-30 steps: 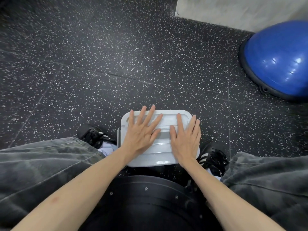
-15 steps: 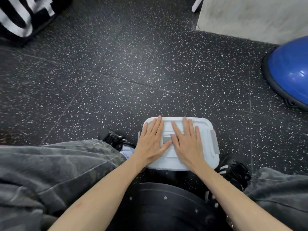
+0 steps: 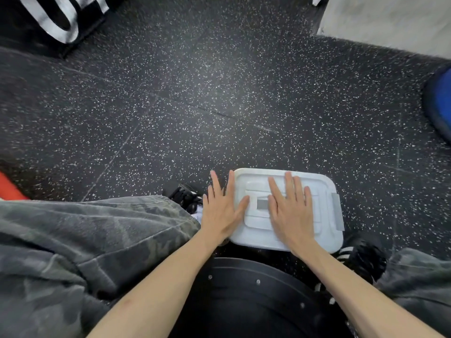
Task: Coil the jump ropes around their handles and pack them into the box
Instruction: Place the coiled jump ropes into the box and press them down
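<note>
**Both hands flat at the closed white box**

At the far left edge a sliver of something orange-red (image 3: 9, 189) shows on the speckled black floor (image 3: 219, 93), and a black bag with white lettering (image 3: 56, 18) lies in the upper left corner. A knee in grey camouflage trousers (image 3: 85, 240) fills the lower left. Past it, a black shoe (image 3: 183, 196) peeks out beside the left hand (image 3: 220, 211), which is spread with straight fingers; its palm and thumb lie over the box's left edge while the fingers reach past that edge, over the floor. The white box (image 3: 324, 237) sits on the floor between the feet, its lid on (the jump ropes cannot be seen). A grey tab marks the lid's centre and a grey latch (image 3: 338, 211) sits on its right side. The right hand (image 3: 291, 213) lies flat on the lid, fingers straight and slightly fanned. Below the box is a round black seat (image 3: 244, 301). A striped black shoe (image 3: 363, 259) lies by the box's right corner, and a blue dome (image 3: 441, 103) shows at the right edge.
</note>
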